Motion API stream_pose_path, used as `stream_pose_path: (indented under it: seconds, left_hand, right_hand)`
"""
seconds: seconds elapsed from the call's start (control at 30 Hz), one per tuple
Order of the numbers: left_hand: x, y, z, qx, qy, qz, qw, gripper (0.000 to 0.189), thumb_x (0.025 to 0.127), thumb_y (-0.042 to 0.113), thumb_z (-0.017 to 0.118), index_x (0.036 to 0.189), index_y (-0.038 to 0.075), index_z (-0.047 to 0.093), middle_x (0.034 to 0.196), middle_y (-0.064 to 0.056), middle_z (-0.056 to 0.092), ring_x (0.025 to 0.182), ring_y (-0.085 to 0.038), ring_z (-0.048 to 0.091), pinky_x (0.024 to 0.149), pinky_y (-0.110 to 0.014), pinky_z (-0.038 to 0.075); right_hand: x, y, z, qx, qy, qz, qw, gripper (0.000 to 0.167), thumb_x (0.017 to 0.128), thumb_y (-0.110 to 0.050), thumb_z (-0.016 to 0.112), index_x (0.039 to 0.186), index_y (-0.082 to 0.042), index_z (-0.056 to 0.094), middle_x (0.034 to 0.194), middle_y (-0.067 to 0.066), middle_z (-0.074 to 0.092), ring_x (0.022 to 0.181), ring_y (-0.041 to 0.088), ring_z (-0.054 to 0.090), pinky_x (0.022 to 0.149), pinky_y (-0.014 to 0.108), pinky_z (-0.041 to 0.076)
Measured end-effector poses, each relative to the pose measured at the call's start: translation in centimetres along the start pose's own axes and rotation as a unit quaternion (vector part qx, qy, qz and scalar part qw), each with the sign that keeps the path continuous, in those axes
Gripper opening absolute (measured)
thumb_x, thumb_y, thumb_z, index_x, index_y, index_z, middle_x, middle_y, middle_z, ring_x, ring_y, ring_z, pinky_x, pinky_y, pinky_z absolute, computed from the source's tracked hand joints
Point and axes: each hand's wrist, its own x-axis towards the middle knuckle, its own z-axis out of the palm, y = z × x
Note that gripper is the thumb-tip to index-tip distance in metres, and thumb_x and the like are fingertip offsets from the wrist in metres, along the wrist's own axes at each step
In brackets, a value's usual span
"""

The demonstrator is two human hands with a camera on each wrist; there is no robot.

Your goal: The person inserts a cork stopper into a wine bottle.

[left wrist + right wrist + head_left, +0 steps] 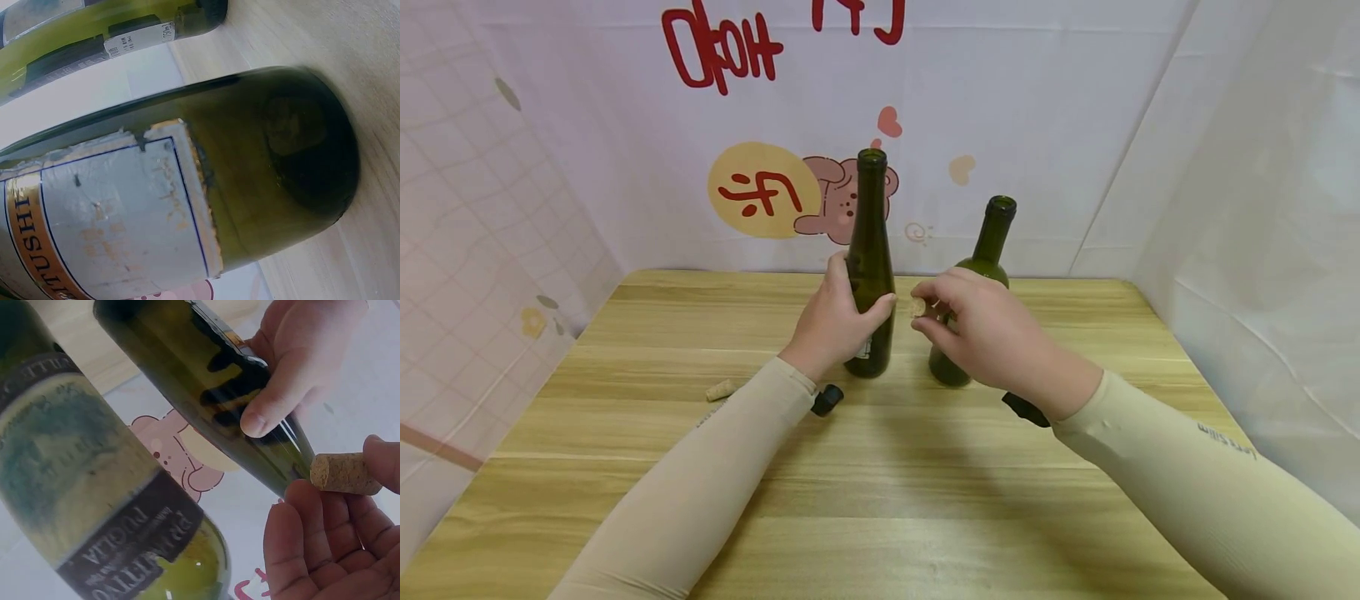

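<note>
My left hand [838, 321] grips a tall, slim dark green wine bottle [871, 225] round its body; the bottle stands upright and its mouth has no stopper. A torn white label [119, 212] shows on it in the left wrist view. Between thumb and fingertips my right hand [992, 333] pinches a cork [340, 473], held beside the slim bottle below its neck. Behind the right hand stands a second green wine bottle [992, 242], also with an open mouth, with a landscape label [81, 462] in the right wrist view.
Another cork [720, 390] lies on the wooden table [880, 550] left of the left forearm. A small black object [827, 400] sits by the left wrist, and a second black object [1026, 410] is partly hidden under the right wrist. A printed cloth [1037, 108] hangs behind the table.
</note>
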Motion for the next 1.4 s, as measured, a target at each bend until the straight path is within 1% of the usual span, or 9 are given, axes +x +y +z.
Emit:
stream_pose_path:
  seconds: [0.2, 0.33, 0.57, 0.77, 0.87, 1.0, 1.07, 1.2, 1.4]
  left_hand:
    - [0.0, 0.0, 0.0, 0.000, 0.002, 0.009, 1.0000, 0.083, 0.096, 0.052, 0.070, 0.155, 0.015, 0.026, 0.132, -0.008, 0.059, 0.113, -0.027, 0.064, 0.100, -0.054, 0.053]
    - [0.0, 0.0, 0.0, -0.001, 0.002, 0.012, 0.9999, 0.083, 0.096, 0.054, 0.070, 0.155, 0.015, 0.027, 0.132, -0.008, 0.059, 0.113, -0.027, 0.064, 0.100, -0.053, 0.053]
    - [0.0, 0.0, 0.0, 0.003, 0.000, 0.004, 1.0000, 0.085, 0.095, 0.055, 0.070, 0.156, 0.016, 0.026, 0.134, -0.008, 0.059, 0.116, -0.027, 0.063, 0.102, -0.054, 0.052]
    - [0.0, 0.0, -0.1, 0.001, -0.003, -0.003, 1.0000, 0.083, 0.096, 0.054, 0.070, 0.155, 0.017, 0.026, 0.133, -0.008, 0.059, 0.114, -0.028, 0.063, 0.101, -0.054, 0.052]
    - [0.0, 0.0, -0.1, 0.000, -0.008, -0.006, 1.0000, 0.084, 0.095, 0.057, 0.068, 0.156, 0.018, 0.025, 0.134, -0.008, 0.059, 0.114, -0.027, 0.063, 0.102, -0.054, 0.052]
    - [-0.1, 0.0, -0.2, -0.001, -0.010, 0.001, 0.9999, 0.087, 0.094, 0.062, 0.067, 0.156, 0.018, 0.024, 0.135, -0.008, 0.059, 0.116, -0.027, 0.063, 0.103, -0.054, 0.052]
    - [-0.1, 0.0, -0.2, -0.001, -0.011, 0.005, 0.9999, 0.088, 0.094, 0.062, 0.066, 0.157, 0.018, 0.024, 0.135, -0.008, 0.059, 0.117, -0.027, 0.064, 0.104, -0.054, 0.052]
    - [-0.1, -0.1, -0.2, 0.000, -0.015, 0.003, 0.9999, 0.089, 0.094, 0.063, 0.067, 0.157, 0.018, 0.022, 0.137, -0.009, 0.058, 0.119, -0.027, 0.064, 0.105, -0.055, 0.052]
    - [-0.1, -0.1, -0.2, 0.003, -0.019, -0.004, 0.9998, 0.089, 0.095, 0.061, 0.067, 0.158, 0.019, 0.022, 0.139, -0.008, 0.056, 0.121, -0.027, 0.064, 0.107, -0.055, 0.052]
  right_hand:
    - [0.9, -0.7, -0.7, -0.002, 0.006, 0.012, 0.9999, 0.027, 0.098, -0.015, 0.076, 0.122, -0.004, 0.071, 0.118, 0.010, 0.072, 0.099, 0.025, 0.074, 0.086, 0.041, 0.061]
    - [1.5, -1.0, -1.0, -0.001, 0.009, 0.014, 0.9999, 0.027, 0.098, -0.015, 0.074, 0.123, -0.004, 0.070, 0.119, 0.010, 0.071, 0.102, 0.025, 0.073, 0.088, 0.041, 0.060]
    - [2.4, -1.4, -1.5, 0.000, 0.013, 0.017, 0.9998, 0.030, 0.099, -0.015, 0.073, 0.126, -0.003, 0.069, 0.118, 0.012, 0.070, 0.104, 0.027, 0.074, 0.089, 0.043, 0.060]
    - [3.1, -1.9, -2.0, 0.001, 0.042, -0.001, 0.9991, 0.030, 0.098, -0.013, 0.075, 0.125, -0.003, 0.068, 0.119, 0.012, 0.071, 0.103, 0.027, 0.074, 0.088, 0.042, 0.060]
    - [3.6, -2.2, -2.3, 0.000, 0.051, 0.003, 0.9987, 0.032, 0.098, -0.013, 0.073, 0.128, -0.003, 0.068, 0.122, 0.012, 0.071, 0.105, 0.028, 0.073, 0.089, 0.043, 0.060]
    - [4.2, -2.5, -2.7, 0.006, 0.059, 0.015, 0.9981, 0.034, 0.099, -0.014, 0.072, 0.131, -0.003, 0.067, 0.125, 0.011, 0.071, 0.109, 0.028, 0.071, 0.091, 0.043, 0.059]
    - [4.5, -2.7, -2.9, 0.008, 0.067, 0.016, 0.9976, 0.033, 0.099, -0.014, 0.071, 0.130, -0.003, 0.068, 0.123, 0.011, 0.072, 0.109, 0.028, 0.070, 0.091, 0.042, 0.058]
    - [5.0, -2.8, -3.2, 0.013, 0.087, 0.010, 0.9961, 0.030, 0.099, -0.013, 0.072, 0.127, -0.002, 0.069, 0.120, 0.011, 0.073, 0.109, 0.028, 0.069, 0.090, 0.041, 0.058]
    - [6.0, -3.0, -4.0, 0.020, 0.109, 0.005, 0.9938, 0.028, 0.100, -0.013, 0.070, 0.126, -0.004, 0.070, 0.121, 0.010, 0.073, 0.110, 0.028, 0.068, 0.092, 0.042, 0.058]
